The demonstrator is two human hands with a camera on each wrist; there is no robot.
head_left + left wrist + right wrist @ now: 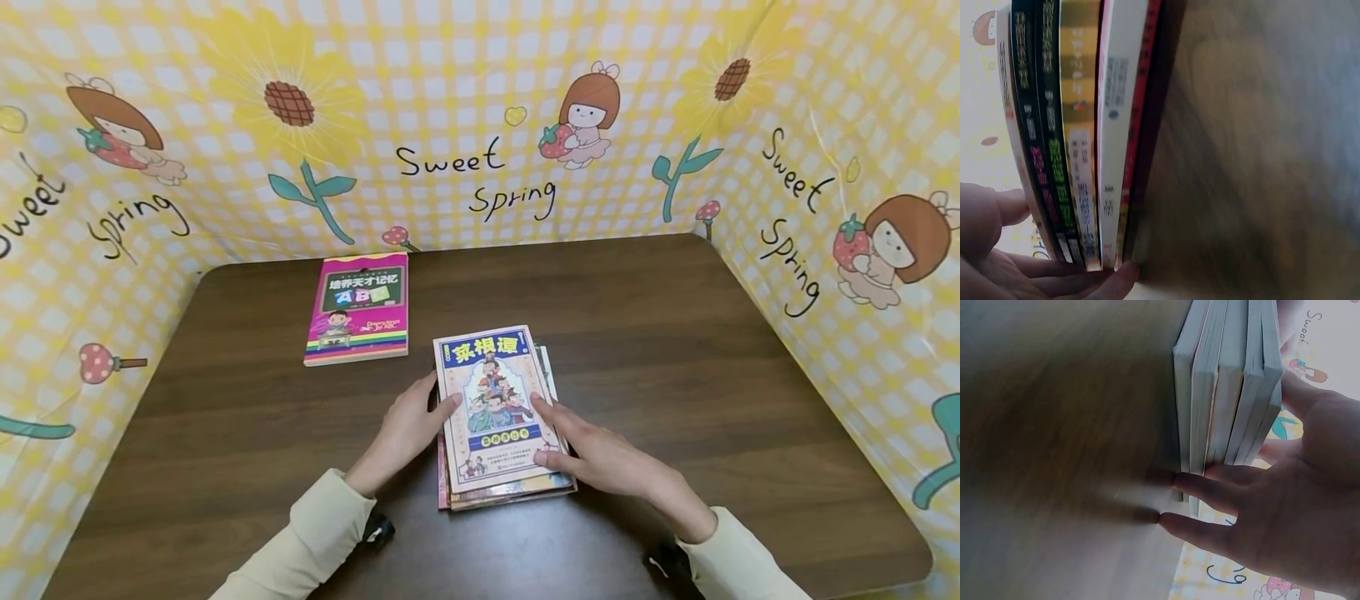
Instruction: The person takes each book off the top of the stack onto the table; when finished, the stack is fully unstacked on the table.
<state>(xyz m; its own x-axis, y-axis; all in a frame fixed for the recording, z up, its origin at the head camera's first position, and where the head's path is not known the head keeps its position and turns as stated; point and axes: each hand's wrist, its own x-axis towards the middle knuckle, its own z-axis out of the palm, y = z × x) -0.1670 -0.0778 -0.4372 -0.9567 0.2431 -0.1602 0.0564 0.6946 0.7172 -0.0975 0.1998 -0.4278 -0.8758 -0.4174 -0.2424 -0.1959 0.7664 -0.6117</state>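
Behind the book stack (pixel 1079 144) and off to both sides of it, see yellow-checked cloth (pixel 427 83). Under the stack, note brown table (pixel 645 333). For the stack itself, mark as lying on table, several books deep, lower edges poking out unevenly, with cartoon-cover book (pixel 491 417) on top. Beyond stack and to its left, well apart, log pink book (pixel 358 310), lying flat, touched by neither hand. At stack's left side, tag left hand (pixel 408 425) as gripping, with thumb on top cover and fingers down the side. At stack's right side, tag right hand (pixel 622 458) as not clenched, with fingers (pixel 1204 534) fairly straight and spread, two tips resting on top cover. Judge current step as gathering and squaring the stack. For next move, probably needs even pressure low on both sides, lining up bottom books without shifting the top one.
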